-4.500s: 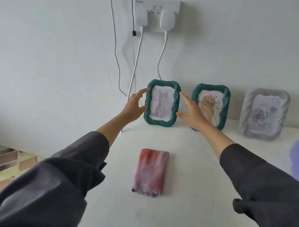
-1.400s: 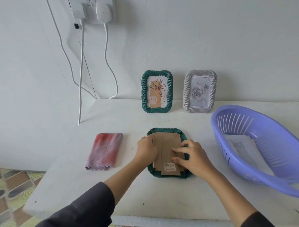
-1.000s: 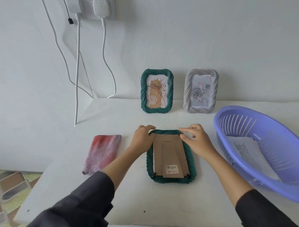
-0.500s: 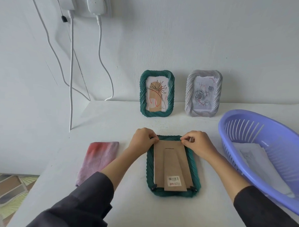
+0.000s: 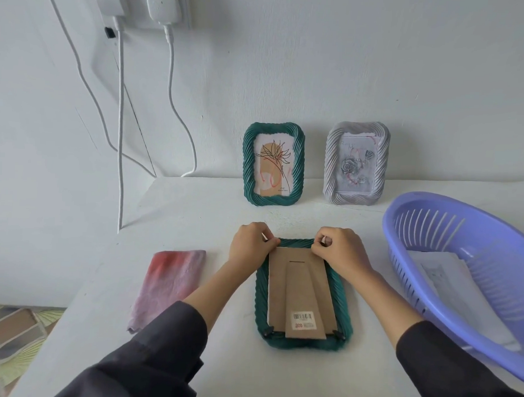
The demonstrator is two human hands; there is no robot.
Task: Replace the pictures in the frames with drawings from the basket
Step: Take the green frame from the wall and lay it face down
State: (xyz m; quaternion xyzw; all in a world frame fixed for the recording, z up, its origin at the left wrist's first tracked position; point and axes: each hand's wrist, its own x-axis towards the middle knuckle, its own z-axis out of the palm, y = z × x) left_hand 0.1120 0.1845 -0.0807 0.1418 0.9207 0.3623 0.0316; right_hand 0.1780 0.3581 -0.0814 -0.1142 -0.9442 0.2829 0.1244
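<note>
Head view: left hand (image 5: 251, 246), right hand (image 5: 342, 252) pinch face-down frame (image 5: 303, 290) far corners; basket (image 5: 498, 247) beside.

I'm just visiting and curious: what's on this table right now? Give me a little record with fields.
Worked on: face-down green frame, cardboard backing up, on the white table
Left hand: pinches at the frame's far left corner
Right hand: pinches at its far right corner
Standing at wall: upright green frame, grey frame
Right side: purple basket holding papers
Left side: folded pinkish cloth
</note>
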